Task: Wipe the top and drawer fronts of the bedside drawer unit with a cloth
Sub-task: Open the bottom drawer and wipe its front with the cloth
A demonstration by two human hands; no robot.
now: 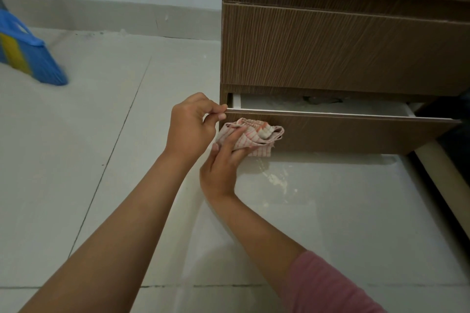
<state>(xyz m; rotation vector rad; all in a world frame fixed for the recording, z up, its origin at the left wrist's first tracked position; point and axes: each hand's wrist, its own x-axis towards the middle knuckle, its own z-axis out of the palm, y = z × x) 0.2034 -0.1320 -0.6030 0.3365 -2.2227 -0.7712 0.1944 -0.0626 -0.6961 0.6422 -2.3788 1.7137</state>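
Head view: seen low at the foot of a brown wood-grain bedside drawer unit (343, 46), standing on pale floor tiles (101, 160) near the skirting of a light wall. Bottom drawer (356, 132) pulled partly out, its white inner rim and pale interior showing under the closed drawer front above. Left hand (190, 127) curled at the drawer's top left corner, thumb and fingertips pinching the thin upper edge. Right hand (223, 162) just below and beside it, fingers closed round a bunched red-and-white checked cloth (254, 137), pressing it against the left end of the bottom drawer front. Rest of that front, out to its right corner, bare. Open tile in front of the unit and off to the left, with pale smears (274, 178) on the floor under the drawer's lower edge. Blue and yellow broom head (28, 56) resting on the tiles at the far left edge, well apart from both hands. Pink sleeve (325, 284) at the lower right.
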